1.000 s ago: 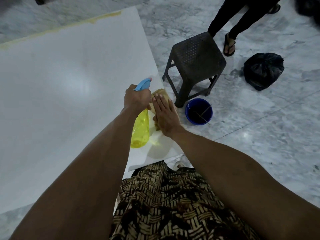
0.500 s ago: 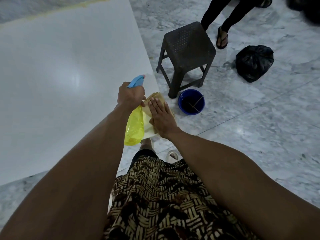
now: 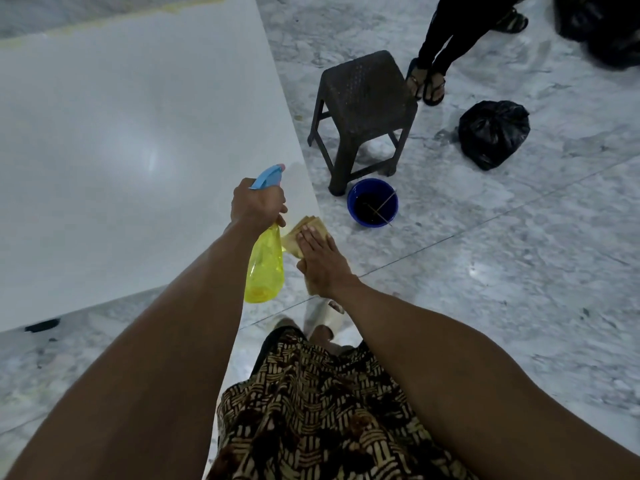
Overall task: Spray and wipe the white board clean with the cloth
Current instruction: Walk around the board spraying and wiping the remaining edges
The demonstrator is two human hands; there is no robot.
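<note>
Left hand, fingers curled round yellow plastic spray bottle; right hand, fingers flat on folded tan cloth at white glossy board corner.

1. My right grip lies flat over the cloth, so only its far folds and a bit of its near end show.
2. My left grip wraps the neck of the spray bottle; the trigger is hidden behind my fingers.
3. The white board runs past the left and top edges of the picture.
4. Another person is cut off at the top; only legs and sandals show.
5. Inside the blue bucket it is too dark to tell the contents, apart from thin sticks.
6. A dark shape at the top right corner is cut off and blurred.
</note>
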